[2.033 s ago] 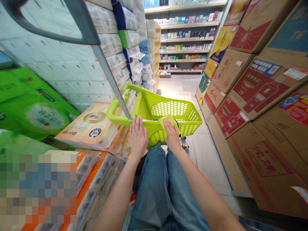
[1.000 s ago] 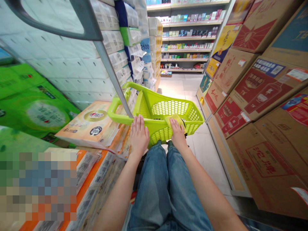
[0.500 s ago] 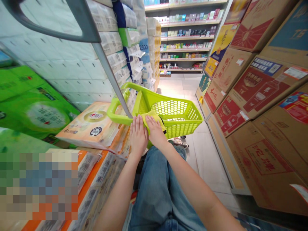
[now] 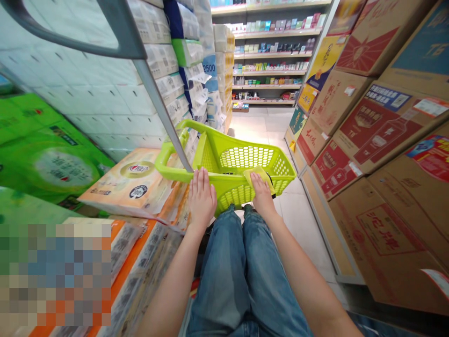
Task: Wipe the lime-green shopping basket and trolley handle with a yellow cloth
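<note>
Fingers extended flat: left hand (image 4: 202,199) on basket (image 4: 280,164) rim, right hand (image 4: 262,196) pressing cloth (image 4: 255,173).

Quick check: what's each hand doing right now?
Left hand: open, flat on the green basket.
Right hand: pressing yellow cloth onto the basket; grip cannot be told.

Bare forearms (image 4: 175,285) and faded blue denim jeans (image 4: 242,276).

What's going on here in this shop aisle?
A person in jeans is right behind a green basket trolley. The left hand lies flat on its near rim, beside the grey handle pole. The right hand holds a yellow cloth pressed on the rim's right end. Tissue packs are stacked to the left and cardboard boxes to the right.
</note>
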Action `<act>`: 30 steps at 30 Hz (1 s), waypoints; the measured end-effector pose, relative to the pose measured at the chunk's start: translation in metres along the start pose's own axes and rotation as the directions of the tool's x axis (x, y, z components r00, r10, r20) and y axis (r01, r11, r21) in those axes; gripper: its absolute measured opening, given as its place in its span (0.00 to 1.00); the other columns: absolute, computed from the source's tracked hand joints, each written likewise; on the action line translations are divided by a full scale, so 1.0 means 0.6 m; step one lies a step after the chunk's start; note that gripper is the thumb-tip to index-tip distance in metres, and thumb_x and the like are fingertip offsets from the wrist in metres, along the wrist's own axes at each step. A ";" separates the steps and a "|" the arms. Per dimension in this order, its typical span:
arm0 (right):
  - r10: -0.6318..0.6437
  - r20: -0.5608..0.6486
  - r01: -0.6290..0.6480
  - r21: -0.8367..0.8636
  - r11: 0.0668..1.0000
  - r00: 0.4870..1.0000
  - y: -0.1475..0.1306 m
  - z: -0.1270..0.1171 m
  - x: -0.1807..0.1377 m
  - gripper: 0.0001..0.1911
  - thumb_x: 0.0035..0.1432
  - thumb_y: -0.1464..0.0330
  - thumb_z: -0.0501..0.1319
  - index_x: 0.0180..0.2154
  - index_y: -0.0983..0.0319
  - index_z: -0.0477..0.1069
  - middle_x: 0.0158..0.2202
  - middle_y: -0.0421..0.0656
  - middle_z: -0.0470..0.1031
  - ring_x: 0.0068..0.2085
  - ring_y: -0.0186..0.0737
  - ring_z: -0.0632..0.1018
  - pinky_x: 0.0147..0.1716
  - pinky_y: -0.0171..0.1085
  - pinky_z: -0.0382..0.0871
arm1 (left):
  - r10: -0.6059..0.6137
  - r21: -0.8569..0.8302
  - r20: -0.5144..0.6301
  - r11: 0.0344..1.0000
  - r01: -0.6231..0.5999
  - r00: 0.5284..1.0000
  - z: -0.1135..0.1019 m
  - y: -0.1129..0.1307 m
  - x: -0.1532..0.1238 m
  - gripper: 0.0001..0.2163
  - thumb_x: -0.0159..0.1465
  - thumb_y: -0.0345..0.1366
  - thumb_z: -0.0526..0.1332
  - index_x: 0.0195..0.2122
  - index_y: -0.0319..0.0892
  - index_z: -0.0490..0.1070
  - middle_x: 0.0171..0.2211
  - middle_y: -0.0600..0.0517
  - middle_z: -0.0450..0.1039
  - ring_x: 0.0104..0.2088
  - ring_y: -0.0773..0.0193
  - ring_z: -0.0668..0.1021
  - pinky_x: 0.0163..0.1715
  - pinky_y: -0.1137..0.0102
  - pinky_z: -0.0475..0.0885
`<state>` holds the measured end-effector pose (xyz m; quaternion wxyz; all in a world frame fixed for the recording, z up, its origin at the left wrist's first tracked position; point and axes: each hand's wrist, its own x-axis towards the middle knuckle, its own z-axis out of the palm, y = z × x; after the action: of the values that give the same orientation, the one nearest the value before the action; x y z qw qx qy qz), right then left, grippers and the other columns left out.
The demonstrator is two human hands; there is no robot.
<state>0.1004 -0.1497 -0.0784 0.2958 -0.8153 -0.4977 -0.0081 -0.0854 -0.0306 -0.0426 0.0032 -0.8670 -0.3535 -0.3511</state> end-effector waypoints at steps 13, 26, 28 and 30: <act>0.053 0.038 -0.054 0.047 0.997 0.998 -0.130 0.017 0.020 0.46 0.48 0.86 0.48 0.69 0.64 0.49 0.71 0.51 0.53 0.71 0.49 0.52 0.67 0.60 0.44 | -0.002 -0.004 0.002 1.000 0.002 1.000 -0.001 -0.002 0.001 0.27 0.71 0.36 0.45 0.70 0.36 0.47 0.70 0.43 0.53 0.71 0.55 0.52 0.69 0.55 0.51; -0.149 0.060 0.143 0.099 0.985 0.987 -0.159 0.017 0.026 0.45 0.50 0.85 0.47 0.69 0.63 0.49 0.70 0.45 0.54 0.71 0.41 0.52 0.69 0.52 0.40 | 0.001 0.001 -0.004 1.000 -0.001 1.000 0.000 -0.001 0.002 0.27 0.71 0.36 0.46 0.70 0.36 0.48 0.70 0.42 0.53 0.71 0.54 0.52 0.69 0.55 0.51; -0.127 0.036 0.124 0.068 0.990 0.991 -0.130 0.020 0.019 0.46 0.48 0.86 0.47 0.70 0.63 0.48 0.71 0.46 0.54 0.71 0.41 0.52 0.69 0.52 0.40 | 0.001 0.002 0.001 1.000 -0.001 1.000 0.001 -0.001 0.002 0.27 0.71 0.36 0.46 0.70 0.35 0.49 0.70 0.42 0.53 0.71 0.54 0.52 0.69 0.55 0.50; -0.098 0.015 0.097 0.031 0.995 0.995 -0.097 0.019 0.012 0.48 0.47 0.86 0.47 0.70 0.63 0.47 0.71 0.46 0.54 0.71 0.41 0.52 0.69 0.52 0.41 | 0.001 0.001 0.009 1.000 -0.001 1.000 0.001 -0.001 0.002 0.27 0.71 0.36 0.45 0.70 0.35 0.48 0.70 0.42 0.53 0.71 0.55 0.51 0.69 0.55 0.50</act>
<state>0.0534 -0.1192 -0.0581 0.3032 -0.7856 -0.5393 -0.0082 -0.0849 -0.0296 -0.0425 0.0023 -0.8687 -0.3533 -0.3471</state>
